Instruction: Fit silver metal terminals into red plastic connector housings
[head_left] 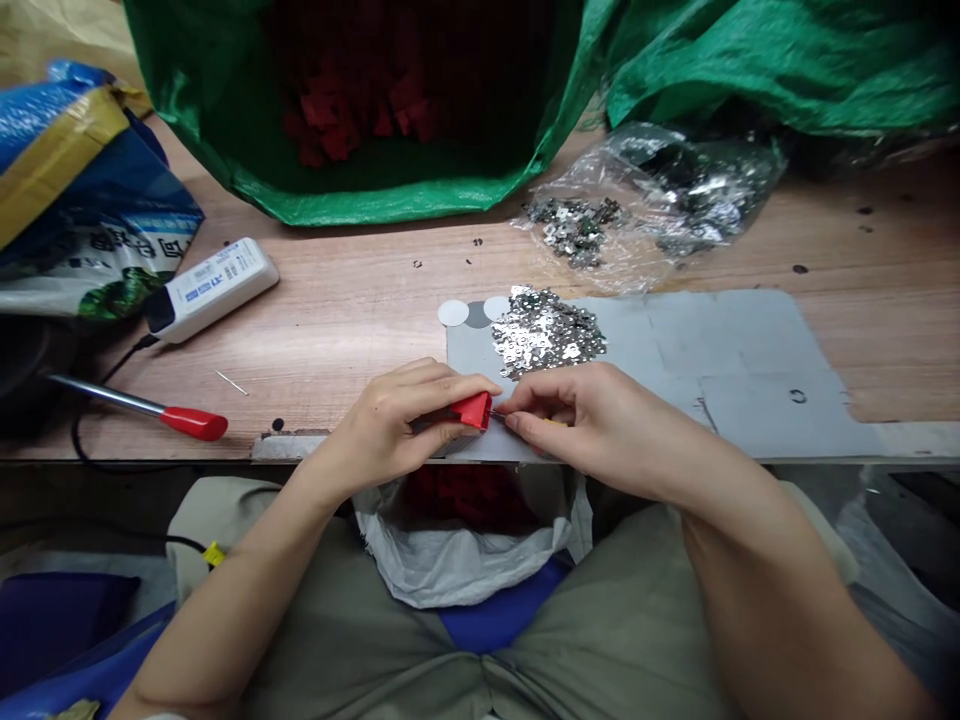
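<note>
My left hand (pixel 405 415) grips a small red plastic part (pixel 474 410) between thumb and fingers, just above the table's front edge. Close on its right, my right hand (pixel 577 415) pinches a small metal piece (pixel 496 413) against the open end of the red part. How far the metal goes in, I cannot tell. Something yellow (pixel 553 422) shows under the right fingers, mostly hidden. Just beyond both hands lies a heap of small shiny metal clips (pixel 547 330) on a grey mat (pixel 675 350).
A green sack (pixel 375 205) holding red parts stands behind; a clear plastic bag (pixel 645 210) of metal clips lies to its right. At left are a white device (pixel 217 285) with a cable and a red-handled lever (pixel 193 422). A white sack (pixel 465 570) with red parts hangs open below the hands.
</note>
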